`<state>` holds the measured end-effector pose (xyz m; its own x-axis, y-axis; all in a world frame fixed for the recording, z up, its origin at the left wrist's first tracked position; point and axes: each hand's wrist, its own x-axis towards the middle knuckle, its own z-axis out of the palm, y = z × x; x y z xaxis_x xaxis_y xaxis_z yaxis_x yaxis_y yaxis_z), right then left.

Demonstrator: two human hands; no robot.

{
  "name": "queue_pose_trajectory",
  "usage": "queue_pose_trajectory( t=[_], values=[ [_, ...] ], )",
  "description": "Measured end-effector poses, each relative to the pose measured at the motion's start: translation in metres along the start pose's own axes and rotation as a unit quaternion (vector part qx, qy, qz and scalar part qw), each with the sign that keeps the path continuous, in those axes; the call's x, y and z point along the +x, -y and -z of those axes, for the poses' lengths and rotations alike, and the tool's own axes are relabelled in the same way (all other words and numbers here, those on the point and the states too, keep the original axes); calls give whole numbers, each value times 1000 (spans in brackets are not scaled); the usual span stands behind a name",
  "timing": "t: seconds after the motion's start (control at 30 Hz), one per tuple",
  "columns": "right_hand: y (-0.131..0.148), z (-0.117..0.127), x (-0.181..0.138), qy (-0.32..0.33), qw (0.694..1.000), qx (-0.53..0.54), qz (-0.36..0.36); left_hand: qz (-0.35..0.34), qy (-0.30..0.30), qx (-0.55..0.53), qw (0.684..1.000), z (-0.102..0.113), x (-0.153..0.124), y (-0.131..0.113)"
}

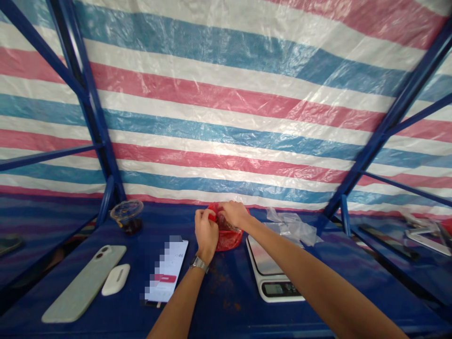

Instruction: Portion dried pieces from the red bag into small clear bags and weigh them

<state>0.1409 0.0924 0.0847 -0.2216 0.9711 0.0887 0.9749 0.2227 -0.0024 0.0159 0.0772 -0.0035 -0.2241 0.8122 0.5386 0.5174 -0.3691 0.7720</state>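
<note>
A red plastic bag [228, 238] sits on the blue table [219, 310] at the middle back, near the striped tarp. My left hand [205, 231], with a watch on the wrist, pinches the bag's left rim with closed fingers. My right hand [233, 214] grips the bag's top edge from the right, fingers closed on the plastic. Something dark lies inside the bag; I cannot make out what it is.
A white digital scale [271, 270] stands right of the bag, with crumpled clear plastic [293, 227] behind it. A lit phone [165, 273], a white earbud case [116, 279] and a face-down phone [84, 284] lie at left. A clear cup [127, 215] stands back left. Blue frame posts flank the table.
</note>
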Motion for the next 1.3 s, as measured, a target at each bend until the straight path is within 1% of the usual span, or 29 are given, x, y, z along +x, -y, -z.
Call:
queue_pose_trajectory(
  t=[0.27, 0.6, 0.73, 0.83, 0.9, 0.93, 0.97, 1.03, 1.07, 1.1, 1.17, 1.23, 1.27, 1.3],
  values=[
    [-6, -10, -7, -21, 999, 27, -1, -7, 4, 10, 1000, 0, 0, 0],
    [-12, -16, -13, -39, 995, 89, -13, -15, 4, 41, 999, 0, -2, 0],
    [-14, -19, -19, -63, 989, 132, -32, -19, -9, 76, 997, 2, -2, -2],
    [-21, -22, -28, -85, 981, 168, -46, -32, -18, 98, 995, 4, -1, -3],
    [-31, -24, -37, -111, 964, 237, -50, -38, -21, 107, 993, 4, -1, -3],
    [-37, -26, -43, -129, 946, 294, -50, -40, -21, 111, 993, 4, -1, -3],
    [-44, -27, -50, -148, 920, 360, -52, -42, -21, 114, 992, 3, -1, -3],
    [-60, -29, -67, -184, 859, 474, -61, -44, -20, 118, 992, 3, -1, -2],
    [-68, -30, -77, -200, 836, 506, -71, -45, -20, 119, 992, 3, -2, -3],
    [-76, -31, -88, -215, 820, 523, -84, -46, -19, 121, 991, 3, -2, -3],
    [-90, -35, -109, -227, 797, 547, -116, -48, -20, 123, 991, 3, -3, -5],
    [-99, -42, -128, -218, 779, 567, -154, -51, -19, 125, 991, 4, -3, -6],
    [-103, -47, -135, -211, 774, 572, -170, -53, -19, 126, 990, 4, -3, -7],
    [-106, -52, -141, -209, 775, 568, -181, -55, -18, 127, 990, 4, -3, -8]
  ],
)
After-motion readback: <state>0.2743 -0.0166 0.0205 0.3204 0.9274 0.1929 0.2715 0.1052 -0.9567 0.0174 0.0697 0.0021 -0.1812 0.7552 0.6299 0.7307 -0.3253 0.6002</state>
